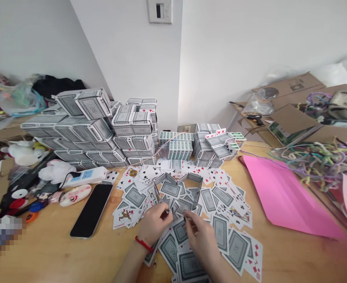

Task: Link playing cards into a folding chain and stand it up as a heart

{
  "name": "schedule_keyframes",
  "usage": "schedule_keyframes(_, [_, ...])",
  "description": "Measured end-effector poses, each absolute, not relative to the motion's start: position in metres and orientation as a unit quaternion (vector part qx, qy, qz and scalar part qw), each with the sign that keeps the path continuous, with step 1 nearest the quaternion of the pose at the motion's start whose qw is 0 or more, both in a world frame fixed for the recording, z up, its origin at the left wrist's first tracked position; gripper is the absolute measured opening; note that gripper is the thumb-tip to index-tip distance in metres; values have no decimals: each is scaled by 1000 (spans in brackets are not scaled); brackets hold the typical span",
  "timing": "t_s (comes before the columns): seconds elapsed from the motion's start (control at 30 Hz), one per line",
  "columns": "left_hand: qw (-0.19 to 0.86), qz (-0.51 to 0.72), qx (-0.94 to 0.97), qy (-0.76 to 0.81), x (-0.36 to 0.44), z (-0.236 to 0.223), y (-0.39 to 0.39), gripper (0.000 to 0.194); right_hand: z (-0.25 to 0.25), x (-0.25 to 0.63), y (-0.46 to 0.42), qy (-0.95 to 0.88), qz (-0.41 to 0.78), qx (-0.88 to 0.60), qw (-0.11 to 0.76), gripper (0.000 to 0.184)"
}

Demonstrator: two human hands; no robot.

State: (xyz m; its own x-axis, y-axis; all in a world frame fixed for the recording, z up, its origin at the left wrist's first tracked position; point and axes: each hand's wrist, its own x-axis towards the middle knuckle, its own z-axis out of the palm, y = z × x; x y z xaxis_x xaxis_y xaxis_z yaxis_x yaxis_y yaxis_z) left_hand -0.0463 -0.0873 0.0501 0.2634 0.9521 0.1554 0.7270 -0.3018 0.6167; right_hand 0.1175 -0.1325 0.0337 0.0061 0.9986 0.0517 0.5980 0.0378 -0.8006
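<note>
My left hand [155, 222], with a red cord at the wrist, pinches the near left end of a heart-shaped outline of folded playing cards [197, 181] that stands on edge. My right hand [201, 234] is close beside it, thumb and fingertips pressed together; a small dark bit shows at the tips, too small to name. Loose playing cards [235, 247] lie spread beneath and around both hands, some with grey patterned backs up, others face up. A pile of cards [191, 265] rests between my forearms.
Stacked blocks of cards [85, 133] rise at the back left, with smaller card stacks [205, 145] at back right. A phone [92, 210], a power strip [85, 177] and a computer mouse [75, 195] lie left. Pink paper [288, 200] and tangled pipe cleaners [323, 161] are right.
</note>
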Motion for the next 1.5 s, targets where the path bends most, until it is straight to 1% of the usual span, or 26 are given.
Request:
schedule_keyframes(0.1, [218, 259, 761, 554, -44, 51, -88, 10, 33, 104, -136, -674, 248, -610, 334, 27])
schedule_keyframes(0.33, [235, 262, 745, 566, -34, 58, -83, 13, 24, 85, -126, -722, 83, -616, 305, 29])
schedule_keyframes(0.47, [236, 267, 742, 568, -28, 55, -82, 14, 19, 81, -119, -727, 40, -612, 308, 30])
schedule_keyframes(0.63, [246, 275, 727, 578, -26, 53, -84, 13, 20, 80, -113, -744, 54, -604, 279, 26])
schedule_keyframes(0.77, [274, 294, 699, 592, -28, 55, -86, 5, 19, 82, -108, -761, 68, -588, 264, 21])
schedule_keyframes(0.9, [309, 318, 667, 599, -30, 53, -87, 12, 17, 84, -103, -780, 91, -571, 242, 18])
schedule_keyframes(1.03, [298, 315, 682, 589, -31, 50, -86, 9, 19, 84, -101, -786, 122, -563, 226, 16])
schedule_keyframes(1.23, [269, 338, 678, 595, -28, 47, -86, 11, 24, 84, -100, -786, 162, -557, 215, 15])
schedule_keyframes(1.4, [254, 329, 698, 583, -28, 43, -88, 12, 23, 84, -97, -792, 166, -552, 201, 14])
schedule_keyframes(1.5, [270, 317, 707, 572, -30, 44, -90, 3, 23, 83, -97, -794, 149, -562, 178, 12])
